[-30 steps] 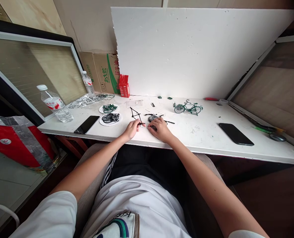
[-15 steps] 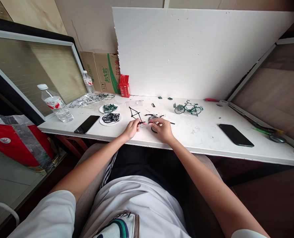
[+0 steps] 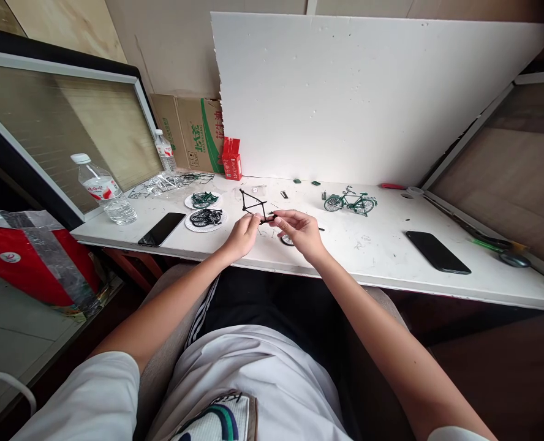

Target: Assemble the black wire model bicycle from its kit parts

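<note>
My left hand (image 3: 243, 235) pinches the lower end of a small black model bicycle frame (image 3: 252, 205) and holds it just above the white table (image 3: 373, 251). My right hand (image 3: 301, 231) is closed in a pinch on a small black part at the frame's right end. A small black wheel (image 3: 287, 239) lies on the table under my right hand, partly hidden. A finished green model bicycle (image 3: 349, 201) stands further back to the right.
Two paper plates hold small parts, one black (image 3: 206, 218), one green (image 3: 202, 199). A phone (image 3: 162, 229) lies at the left, another phone (image 3: 438, 252) at the right. Water bottles (image 3: 104, 191), plastic sprues (image 3: 162, 184), a red box (image 3: 231, 160) and a white foam board (image 3: 368, 92) stand behind.
Both hands have lifted off the table, raising the black frame. My right hand has left the wheel and come up to the frame's right end.
</note>
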{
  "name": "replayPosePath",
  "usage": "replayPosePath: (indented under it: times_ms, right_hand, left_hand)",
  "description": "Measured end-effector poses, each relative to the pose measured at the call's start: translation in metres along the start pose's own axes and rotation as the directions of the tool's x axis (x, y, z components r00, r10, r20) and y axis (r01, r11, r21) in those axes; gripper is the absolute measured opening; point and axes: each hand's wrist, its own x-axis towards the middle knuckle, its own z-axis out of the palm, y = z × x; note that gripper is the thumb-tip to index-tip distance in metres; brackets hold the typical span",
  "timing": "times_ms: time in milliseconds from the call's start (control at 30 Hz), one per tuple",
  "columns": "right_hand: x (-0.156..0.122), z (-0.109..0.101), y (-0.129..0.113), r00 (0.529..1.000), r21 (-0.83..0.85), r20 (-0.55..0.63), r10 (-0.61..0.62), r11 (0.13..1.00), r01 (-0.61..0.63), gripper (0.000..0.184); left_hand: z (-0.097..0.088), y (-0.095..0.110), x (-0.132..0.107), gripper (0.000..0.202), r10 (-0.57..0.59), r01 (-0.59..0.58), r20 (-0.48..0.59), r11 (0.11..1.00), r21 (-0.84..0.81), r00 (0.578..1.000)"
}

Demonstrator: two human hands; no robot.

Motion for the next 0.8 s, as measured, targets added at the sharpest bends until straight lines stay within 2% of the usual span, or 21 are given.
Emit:
replayPosePath:
  times_ms: [100, 233, 400, 600, 800]
  right_hand:
    - [0.000, 0.000, -0.001, 1.000, 0.050, 0.025, 0.015, 0.999, -0.016, 0.050]
    - [0.002, -0.003, 0.001, 0.999, 0.046, 0.038, 0.008, 0.999, -0.010, 0.047]
    - [0.002, -0.005, -0.001, 0.997, 0.049, 0.079, -0.011, 0.999, 0.008, 0.042]
    - [0.000, -0.005, -0.008, 0.989, 0.109, 0.131, 0.071, 0.990, -0.085, 0.046]
    - [0.001, -0.006, -0.010, 0.987, 0.131, 0.148, 0.060, 0.988, -0.079, 0.044]
  left_hand:
    - [-0.004, 0.011, -0.002, 0.052, 0.133, -0.130, -0.010, 0.979, 0.158, 0.991]
    - [-0.005, 0.021, -0.005, 0.050, 0.217, -0.216, 0.026, 0.939, 0.268, 0.976]
    - [-0.006, 0.027, -0.007, 0.048, 0.242, -0.242, 0.046, 0.903, 0.356, 0.969]
    - [-0.010, 0.032, -0.008, 0.047, 0.269, -0.265, 0.061, 0.841, 0.471, 0.961]
    - [-0.014, 0.040, -0.011, 0.047, 0.289, -0.320, 0.138, 0.822, 0.470, 0.947]
